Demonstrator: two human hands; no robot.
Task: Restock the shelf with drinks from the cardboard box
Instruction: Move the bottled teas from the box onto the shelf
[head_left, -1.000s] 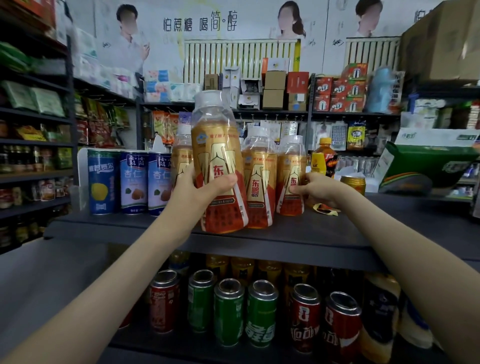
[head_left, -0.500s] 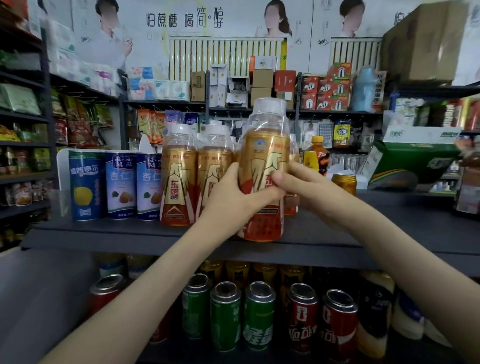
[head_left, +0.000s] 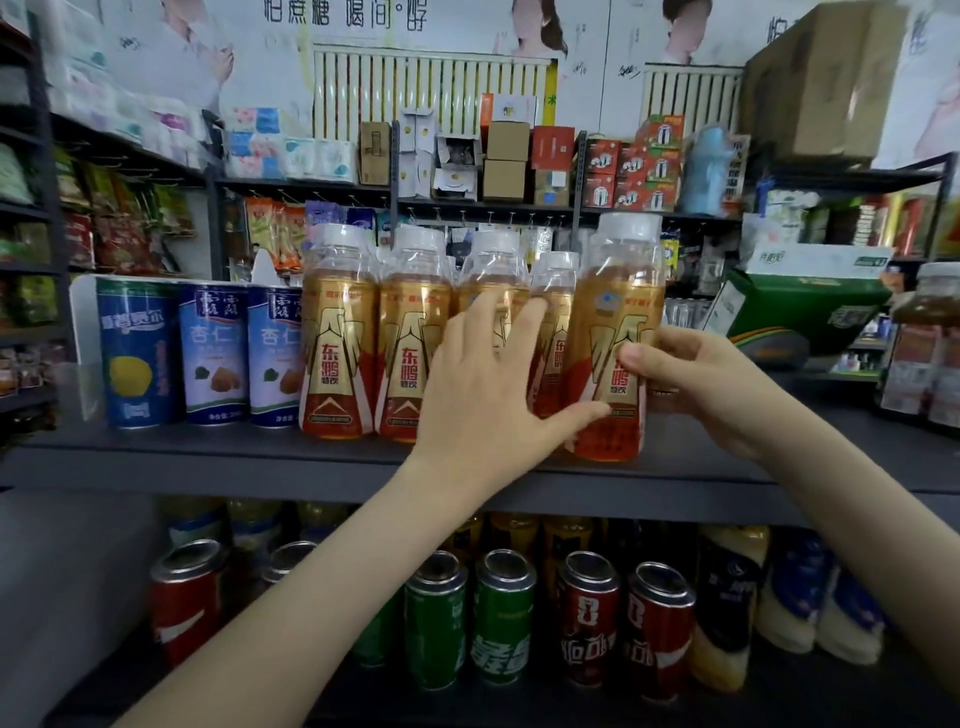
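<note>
The drink bottle (head_left: 615, 332) stands at the shelf's (head_left: 208, 467) front edge, at the right end of the row of matching bottles (head_left: 340, 338). The right hand (head_left: 701, 384) has its grip closed round the label, probably to seat it in line. The left hand (head_left: 483, 384), fingers spread open, steadies the neighbours (thumb touching the bottle). It has amber liquid, a gold-and-red label and a white cap.

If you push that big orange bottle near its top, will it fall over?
Probably, if pushed high: the bottle is tall and narrow, standing near the front edge of the shelf. It looks nearly full, so likely heavy and steadier pushed low. Its glossy plastic may be slippery; the right hand curls round it.
</note>
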